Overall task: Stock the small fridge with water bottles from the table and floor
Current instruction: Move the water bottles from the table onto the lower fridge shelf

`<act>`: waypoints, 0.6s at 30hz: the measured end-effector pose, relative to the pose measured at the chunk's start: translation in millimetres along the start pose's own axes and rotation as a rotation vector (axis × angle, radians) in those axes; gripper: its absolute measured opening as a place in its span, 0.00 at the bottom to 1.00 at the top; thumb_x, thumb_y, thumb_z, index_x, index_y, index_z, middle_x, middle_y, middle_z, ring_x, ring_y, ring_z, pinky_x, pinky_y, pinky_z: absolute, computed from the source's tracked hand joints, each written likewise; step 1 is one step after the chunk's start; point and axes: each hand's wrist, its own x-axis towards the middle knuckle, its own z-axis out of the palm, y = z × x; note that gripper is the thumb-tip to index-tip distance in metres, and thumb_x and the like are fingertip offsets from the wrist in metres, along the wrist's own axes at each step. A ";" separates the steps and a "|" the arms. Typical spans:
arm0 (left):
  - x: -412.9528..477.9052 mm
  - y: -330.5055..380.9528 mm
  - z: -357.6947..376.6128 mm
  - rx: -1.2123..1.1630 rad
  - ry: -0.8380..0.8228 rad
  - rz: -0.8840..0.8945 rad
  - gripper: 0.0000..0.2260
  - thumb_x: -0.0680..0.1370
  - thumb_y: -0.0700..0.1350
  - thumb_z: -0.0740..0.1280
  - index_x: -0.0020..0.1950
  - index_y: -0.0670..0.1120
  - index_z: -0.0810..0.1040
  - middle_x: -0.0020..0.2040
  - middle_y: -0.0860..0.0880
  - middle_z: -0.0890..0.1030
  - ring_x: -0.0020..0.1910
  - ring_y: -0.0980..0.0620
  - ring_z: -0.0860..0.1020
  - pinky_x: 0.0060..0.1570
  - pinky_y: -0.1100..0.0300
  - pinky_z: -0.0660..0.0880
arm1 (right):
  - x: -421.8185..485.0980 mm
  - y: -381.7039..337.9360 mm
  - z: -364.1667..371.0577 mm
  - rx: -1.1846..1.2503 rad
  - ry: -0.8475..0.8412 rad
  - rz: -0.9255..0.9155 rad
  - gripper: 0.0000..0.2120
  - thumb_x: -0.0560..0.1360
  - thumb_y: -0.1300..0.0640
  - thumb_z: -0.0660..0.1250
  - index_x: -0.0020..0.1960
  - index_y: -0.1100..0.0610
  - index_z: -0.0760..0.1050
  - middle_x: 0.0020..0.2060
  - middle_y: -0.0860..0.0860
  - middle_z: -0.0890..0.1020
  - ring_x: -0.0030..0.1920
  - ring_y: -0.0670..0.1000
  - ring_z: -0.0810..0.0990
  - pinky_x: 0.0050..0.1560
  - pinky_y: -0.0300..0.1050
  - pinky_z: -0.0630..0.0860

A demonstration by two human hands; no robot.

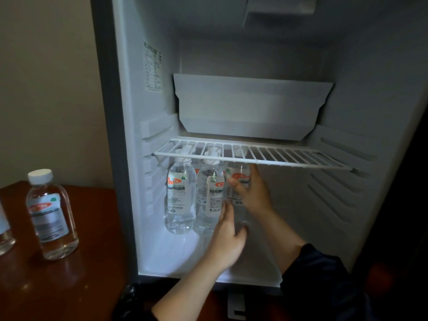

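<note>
I see right hand (pixel 251 193) gripping third bottle (pixel 240 175) just under wire shelf (pixel 289 161), left hand (pixel 228 242) cupping its base. Risk: cap snags shelf wires; sideways nudge topples neighbour bottles (pixel 209 195). Spare bottle (pixel 52 214) on bench (pixel 69 286), left of shelf.

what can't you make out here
Head view:
- third bottle: mostly hidden by the right hand and left hand holding it.
- edge bottle on the table: cut off by the left frame edge.
- sticker: print too small to read.

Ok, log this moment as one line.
left hand: cups third bottle base | right hand: grips its label | fridge: two bottles stocked under shelf | table: spare bottle waiting
</note>
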 end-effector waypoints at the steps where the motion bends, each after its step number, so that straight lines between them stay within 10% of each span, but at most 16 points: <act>1: 0.8 -0.7 0.2 0.002 -0.002 0.004 0.32 0.78 0.40 0.60 0.77 0.47 0.44 0.78 0.50 0.47 0.76 0.56 0.47 0.72 0.66 0.45 | -0.3 0.1 0.3 0.005 0.003 -0.001 0.23 0.72 0.50 0.70 0.65 0.52 0.68 0.50 0.50 0.83 0.50 0.50 0.81 0.46 0.41 0.73; 18: -47.6 14.0 -17.2 0.120 -0.059 -0.027 0.24 0.79 0.41 0.59 0.74 0.45 0.59 0.74 0.48 0.63 0.73 0.52 0.61 0.68 0.65 0.56 | -68.2 -1.0 -33.4 -0.110 -0.139 0.111 0.06 0.76 0.59 0.64 0.51 0.58 0.77 0.50 0.58 0.83 0.50 0.57 0.81 0.55 0.55 0.76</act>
